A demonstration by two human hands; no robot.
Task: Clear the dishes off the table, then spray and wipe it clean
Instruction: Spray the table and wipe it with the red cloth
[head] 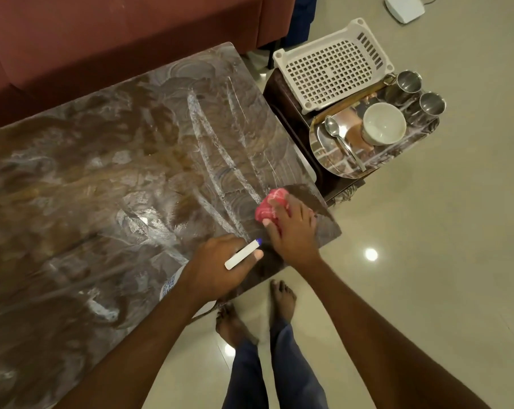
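Note:
The dark glossy table (108,178) is covered in white foamy streaks. At its near right corner my right hand (292,228) presses a crumpled pink cloth (269,206) onto the surface. My left hand (220,267) grips a white spray bottle (244,254) with a blue nozzle tip, at the table's front edge; the bottle's body is mostly hidden under the hand. The dishes stand off the table on a steel tray (332,154) to the right: a white bowl (383,124), a spoon (339,137) and two steel cups (408,81).
A white plastic basket (332,64) lies on a small dark stand (285,93) beside the tray. A maroon sofa (102,31) runs behind the table. My bare feet (282,296) stand on the pale tiled floor (427,261) close to the table's corner.

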